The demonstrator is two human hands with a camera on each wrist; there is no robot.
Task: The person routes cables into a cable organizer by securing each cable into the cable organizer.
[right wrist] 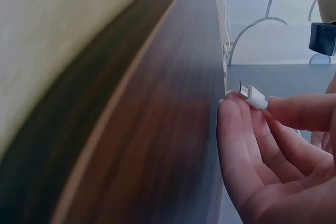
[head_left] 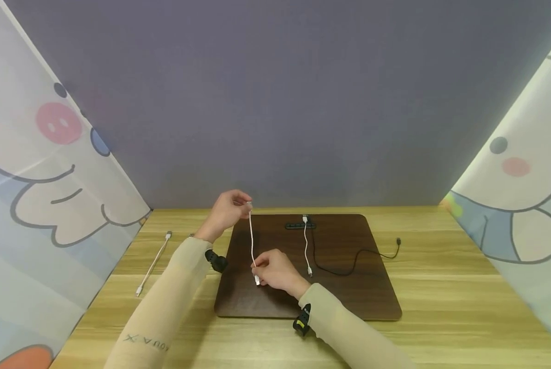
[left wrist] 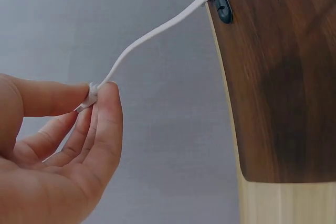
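A short white charging cable (head_left: 251,233) hangs stretched between both hands above the dark brown board (head_left: 349,303). Its upper plug is pinched between thumb and fingers of my left hand (head_left: 226,211), near the board's far left corner; the left wrist view shows this white plug (left wrist: 90,97) mostly covered by the fingertips. Lower down, my right hand (head_left: 280,271) pinches the other end, whose white plug (right wrist: 254,97) has its metal tip poking out past the fingers. A black cable clip strip (head_left: 294,226) sits at the board's far edge, with another white cable (head_left: 306,248) running from it.
A black cable (head_left: 349,271) curves from the strip across the board onto the wooden table (head_left: 446,297). Left of my left forearm lies another white cable (head_left: 154,265). A grey wall (head_left: 293,102) stands behind, with cartoon-printed curtains (head_left: 31,215) on both sides.
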